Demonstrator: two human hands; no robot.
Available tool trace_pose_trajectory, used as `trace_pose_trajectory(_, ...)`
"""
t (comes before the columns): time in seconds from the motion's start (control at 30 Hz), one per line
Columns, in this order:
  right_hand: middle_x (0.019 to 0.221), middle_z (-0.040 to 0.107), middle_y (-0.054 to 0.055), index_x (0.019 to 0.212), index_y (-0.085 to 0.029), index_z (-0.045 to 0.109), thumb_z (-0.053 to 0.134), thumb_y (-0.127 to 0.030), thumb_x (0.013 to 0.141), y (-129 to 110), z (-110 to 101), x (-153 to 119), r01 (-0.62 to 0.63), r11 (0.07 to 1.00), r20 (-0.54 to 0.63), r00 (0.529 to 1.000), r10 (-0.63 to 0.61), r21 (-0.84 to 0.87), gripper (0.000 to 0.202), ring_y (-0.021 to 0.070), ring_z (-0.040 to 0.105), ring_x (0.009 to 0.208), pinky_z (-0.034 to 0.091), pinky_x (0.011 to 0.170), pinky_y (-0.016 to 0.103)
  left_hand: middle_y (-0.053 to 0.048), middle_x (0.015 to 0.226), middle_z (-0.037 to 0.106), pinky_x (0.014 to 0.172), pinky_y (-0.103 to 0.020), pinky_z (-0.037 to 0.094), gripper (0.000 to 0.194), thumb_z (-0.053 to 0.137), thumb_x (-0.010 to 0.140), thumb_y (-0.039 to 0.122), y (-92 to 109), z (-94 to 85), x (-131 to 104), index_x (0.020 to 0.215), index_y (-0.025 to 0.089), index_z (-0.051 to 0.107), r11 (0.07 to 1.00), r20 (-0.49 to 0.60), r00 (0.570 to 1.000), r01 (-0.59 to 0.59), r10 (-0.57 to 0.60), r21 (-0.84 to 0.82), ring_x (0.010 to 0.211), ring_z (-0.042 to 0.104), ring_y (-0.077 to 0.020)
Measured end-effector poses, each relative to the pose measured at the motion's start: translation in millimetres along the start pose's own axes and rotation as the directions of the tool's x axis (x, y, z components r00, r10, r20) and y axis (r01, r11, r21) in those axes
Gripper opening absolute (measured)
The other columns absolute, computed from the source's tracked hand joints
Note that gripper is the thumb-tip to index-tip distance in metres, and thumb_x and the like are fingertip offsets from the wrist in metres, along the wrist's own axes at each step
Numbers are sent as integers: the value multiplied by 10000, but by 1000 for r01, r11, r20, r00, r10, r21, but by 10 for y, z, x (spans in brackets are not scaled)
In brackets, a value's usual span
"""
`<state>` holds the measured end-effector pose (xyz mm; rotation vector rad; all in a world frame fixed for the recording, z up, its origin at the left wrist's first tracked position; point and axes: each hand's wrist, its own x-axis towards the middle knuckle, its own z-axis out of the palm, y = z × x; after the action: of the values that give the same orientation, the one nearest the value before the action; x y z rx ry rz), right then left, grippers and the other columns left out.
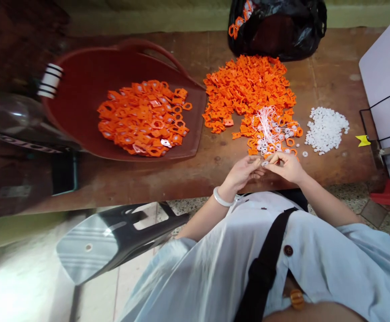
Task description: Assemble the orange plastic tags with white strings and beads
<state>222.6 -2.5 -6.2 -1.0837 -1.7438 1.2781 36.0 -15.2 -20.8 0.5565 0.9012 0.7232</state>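
Observation:
My right hand pinches a small white disc between thumb and fingertips. Close beside it, my left hand has its fingers drawn together; what they hold, if anything, is too small to tell. Just beyond my hands lies a bundle of white string among white discs and orange pieces. A large heap of orange plastic pieces spreads behind the string. To the right sits a pile of small white parts, with a loose white disc near it.
On the left, a dark red scoop-shaped basket holds many orange pieces with pale inserts. A black plastic bag stands at the back. A phone lies at the left edge, and a grey stool is below the wooden table.

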Motion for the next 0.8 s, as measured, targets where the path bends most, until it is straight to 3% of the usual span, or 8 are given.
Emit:
trace_pose_trajectory(0.1, 807, 709, 46, 650, -204, 556, 654, -274, 811, -15, 36, -8, 88, 984, -62, 993, -99, -152, 201, 165, 648, 732, 508, 709, 325, -15, 745, 690, 608, -203, 525, 466, 857, 592, 469, -82, 50, 12, 830, 150, 613, 998, -69, 997, -50, 47, -42, 662, 670, -104)
trace_pose_trajectory(0.23, 841, 714, 58, 677, -205, 581, 629, -236, 820, -71, 52, -31, 203, 950, 13, 978, -206, -238, 155, 172, 656, 768, 507, 728, 327, 22, 659, 656, 589, -204, 511, 423, 876, 570, 368, -87, 41, -2, 744, 139, 566, 997, -108, 992, -75, 72, -20, 578, 630, -79)
trace_pose_trajectory(0.47, 923, 762, 55, 998, -189, 710, 669, -269, 827, -1, -9, -90, 97, 969, 263, 964, -34, -229, 193, 167, 685, 788, 515, 729, 284, 9, 622, 668, 536, -235, 479, 580, 876, 580, 387, -111, -83, -27, 947, 158, 490, 988, 104, 991, 64, -79, 137, 529, 641, -132)
trace_pose_trajectory(0.57, 919, 763, 61, 999, -184, 733, 639, -277, 846, 136, 48, -150, 26, 971, 184, 983, 19, -239, 202, 169, 690, 782, 523, 734, 282, -14, 681, 693, 584, -268, 501, 591, 835, 634, 335, -139, -166, 79, 1081, 148, 498, 951, 30, 998, 45, -56, 306, 570, 653, -147)
trace_pose_trajectory(0.63, 892, 748, 65, 997, -177, 738, 649, -279, 825, 247, 103, -208, -31, 962, 79, 995, 54, -271, 218, 165, 680, 747, 527, 708, 282, -41, 773, 711, 666, -304, 527, 515, 786, 675, 272, -64, -296, 220, 1104, 144, 533, 859, -97, 987, -64, 131, 508, 653, 668, -161)
trace_pose_trajectory(0.67, 886, 738, 67, 1002, -176, 738, 650, -279, 819, 302, 131, -241, -55, 957, 37, 997, 68, -286, 228, 162, 673, 729, 529, 696, 284, -59, 842, 714, 735, -326, 535, 457, 761, 691, 245, 15, -392, 308, 1088, 145, 557, 772, -165, 942, -132, 294, 621, 732, 679, -174)
trace_pose_trajectory(0.7, 882, 728, 68, 1004, -177, 739, 645, -280, 817, 356, 159, -275, -74, 953, 9, 997, 80, -295, 233, 159, 668, 716, 530, 687, 287, -85, 947, 709, 822, -351, 533, 396, 731, 712, 227, 120, -506, 402, 1068, 149, 577, 668, -227, 851, -179, 474, 723, 848, 684, -195)
trace_pose_trajectory(0.8, 864, 712, 70, 953, -179, 747, 631, -280, 818, 497, 239, -366, -91, 956, -18, 996, 89, -278, 205, 159, 665, 704, 535, 672, 294, -164, 1239, 613, 1073, -431, 408, 357, 660, 768, 207, 520, -906, 683, 1113, 137, 598, 359, -267, 522, -81, 810, 930, 1231, 544, -276)
